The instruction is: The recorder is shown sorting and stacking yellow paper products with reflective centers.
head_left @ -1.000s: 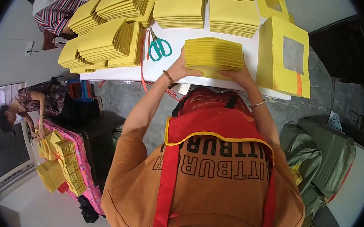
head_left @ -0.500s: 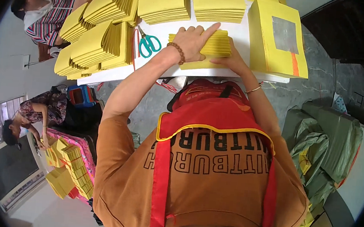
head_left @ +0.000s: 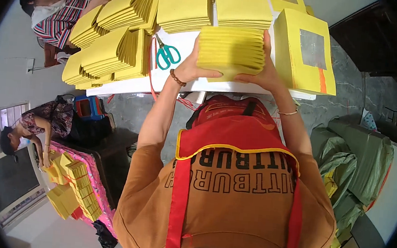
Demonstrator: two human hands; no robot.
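Between my two hands is a thick stack of folded yellow paper, its folded edges lined up in layers toward me. My left hand grips the left side, thumb along the lower front. My right hand presses the right side, its thumb also at the lower front and a fingertip showing at the top corner. More yellow paper shows just below the stack. Teal-handled scissors lie on the white table left of my left hand. A large yellow box-shaped bundle with a grey rectangle stands right of my right hand.
Several piles of folded yellow paper cover the table's far and left parts. Red cord hangs over the near edge. One co-worker handles yellow paper at far left; another person works at lower left. Green wrapped bundles stand at right.
My left hand has moved from the stack's top to its left side. The stack is now squeezed between both hands and turned so more layered edges face me.
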